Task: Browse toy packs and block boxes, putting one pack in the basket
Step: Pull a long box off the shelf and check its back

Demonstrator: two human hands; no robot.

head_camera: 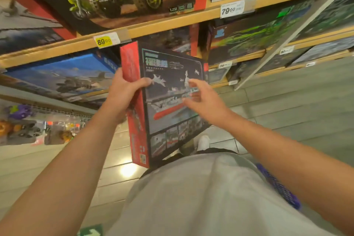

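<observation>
Warship block box (172,101), held on end in front of the shelf (153,25) with its printed face turned to the viewer for inspection. The left hand (124,90) clamps the red spine, thumb across the face; the right hand (203,99) hovers at the front, fingers loosely spread, gripping nothing. The purple basket (277,184) hangs by the right forearm.

Single head cam, wide-angle, looking forward and steeply down along the person's torso. It's sitting close to both forearms, facing wooden shelves (172,23) of block boxes across the top, tiled floor (287,101) below. Edges are bowing from fisheye distortion. No second view overlapping.
</observation>
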